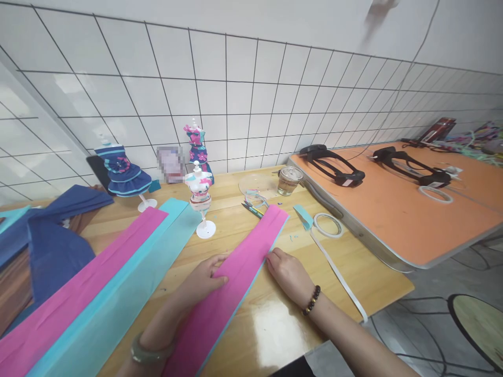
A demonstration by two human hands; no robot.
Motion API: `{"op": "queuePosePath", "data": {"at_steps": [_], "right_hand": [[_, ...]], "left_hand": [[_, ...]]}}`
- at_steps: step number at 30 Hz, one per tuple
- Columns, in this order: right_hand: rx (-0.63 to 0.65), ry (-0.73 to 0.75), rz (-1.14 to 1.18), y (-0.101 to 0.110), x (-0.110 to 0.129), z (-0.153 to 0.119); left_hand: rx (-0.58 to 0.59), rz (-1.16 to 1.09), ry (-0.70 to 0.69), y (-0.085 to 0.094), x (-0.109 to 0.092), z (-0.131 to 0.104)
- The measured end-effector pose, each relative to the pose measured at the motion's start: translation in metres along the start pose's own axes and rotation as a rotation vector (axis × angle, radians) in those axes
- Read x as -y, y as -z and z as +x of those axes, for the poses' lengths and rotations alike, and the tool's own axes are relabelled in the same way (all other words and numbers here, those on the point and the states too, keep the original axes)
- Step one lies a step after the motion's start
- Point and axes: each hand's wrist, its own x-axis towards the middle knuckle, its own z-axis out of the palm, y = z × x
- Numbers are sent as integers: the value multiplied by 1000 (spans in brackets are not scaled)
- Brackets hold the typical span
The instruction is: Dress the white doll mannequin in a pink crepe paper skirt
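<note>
A long pink strip (239,262) with a light-blue edge lies slantwise before me; whether it is paper or cloth I cannot tell. My left hand (204,280) holds its left side, the thumb lying on top. At the right edge, the closed fingers of my right hand (288,275) pinch the blue border. Scissors (252,209) lie partly under the strip's far end. Beyond my right hand are a roll of white tape (328,225), a narrow white strip (340,275) and a small blue scrap (303,217).
Further pink (106,267) and light-blue (157,256) strips spread to the left, beside dark-blue material (58,246). Small dress forms (123,170) (200,191) (196,146) stand along the back. A cup of liquid (290,180) sits near the orange table (393,209), which carries black headsets (334,167).
</note>
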Motion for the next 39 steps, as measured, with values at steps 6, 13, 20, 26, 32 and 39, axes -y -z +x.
{"op": "queuePosePath", "data": {"at_steps": [6, 13, 20, 26, 32, 39], "right_hand": [[-70, -88, 43, 14, -21, -7], [-15, 64, -9, 10, -4, -5], [13, 125, -69, 3, 0, -1], [-19, 40, 8, 0, -9, -1], [-31, -71, 124, 8, -20, -4], [-20, -173, 184, 22, -43, -18]], "left_hand": [[-22, 49, 10, 1, 0, 1], [-8, 51, -13, 1, 0, 1], [-17, 43, -13, 2, 2, 0], [-41, 89, -37, 4, 7, 3], [-36, 117, 20, 4, 6, 3], [-29, 148, 26, 4, 6, 3]]}}
